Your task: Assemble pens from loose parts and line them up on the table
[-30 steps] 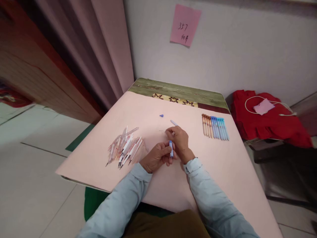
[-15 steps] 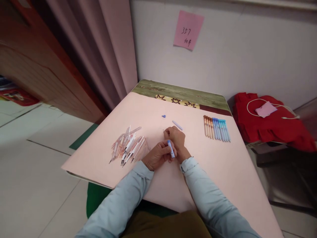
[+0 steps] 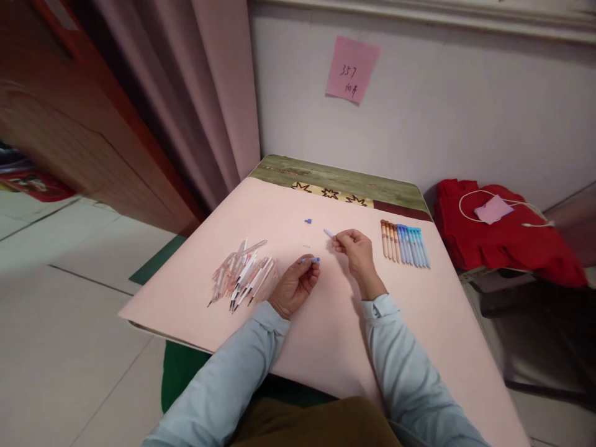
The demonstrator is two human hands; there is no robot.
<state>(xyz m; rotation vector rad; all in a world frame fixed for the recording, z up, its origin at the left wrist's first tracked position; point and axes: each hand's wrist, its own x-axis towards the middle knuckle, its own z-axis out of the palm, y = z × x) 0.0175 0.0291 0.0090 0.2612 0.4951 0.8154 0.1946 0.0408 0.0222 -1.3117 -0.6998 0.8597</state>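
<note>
My left hand [image 3: 294, 285] pinches a short blue pen barrel [image 3: 311, 260] between thumb and fingers, above the middle of the pink-covered table. To its right, my right hand [image 3: 356, 248] has its thumb and fingers closed on the near end of a pale lavender pen barrel [image 3: 328, 233], whose far end points left. Beyond my hands lies a small blue pen cap [image 3: 308, 221]. Between the cap and my left hand is a tiny thin piece [image 3: 306, 246], too small to make out.
A pile of white refills [image 3: 251, 279] with dark tips and clear tubes lies at the left. Brown, blue and turquoise pens [image 3: 405, 245] stand in a neat row at the right. Beyond the table's right edge is a red cloth [image 3: 507, 230] with a white cord.
My hands have moved apart. The right one has gone to the right and taken hold of the lavender barrel that was lying on the table. The left has turned its blue barrel more level.
</note>
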